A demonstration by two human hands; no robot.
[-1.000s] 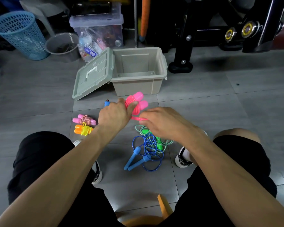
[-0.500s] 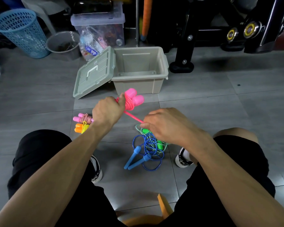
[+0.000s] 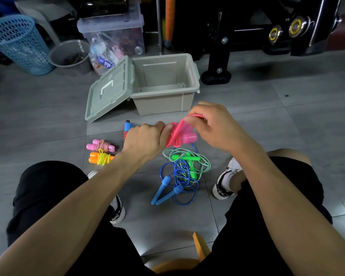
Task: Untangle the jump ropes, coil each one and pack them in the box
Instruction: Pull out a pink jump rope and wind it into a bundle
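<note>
My left hand point(image 3: 145, 139) grips the pink jump rope point(image 3: 180, 135) by its bundled handles, held above the floor. My right hand point(image 3: 211, 124) pinches a loop of the pink cord just above the bundle. Below them a blue rope point(image 3: 175, 182) and a green rope point(image 3: 189, 159) lie tangled together on the tiles. A coiled pink-handled rope point(image 3: 101, 146) and a coiled orange-handled rope with yellow cord point(image 3: 100, 157) lie side by side at the left. A blue handle point(image 3: 127, 125) shows behind my left hand. The open beige box point(image 3: 165, 100) stands beyond, with nothing in it.
The box's grey-green lid point(image 3: 108, 90) leans against its left side. A blue basket point(image 3: 18, 42), a grey bucket point(image 3: 70, 54) and a clear storage bin point(image 3: 112, 28) stand at the back left. Black machine legs point(image 3: 217, 56) stand at the back right. My knees and shoes flank the ropes.
My right hand rose from below the pink bundle to above it, carrying the cord up and over. My left hand turned the handles to the right.
</note>
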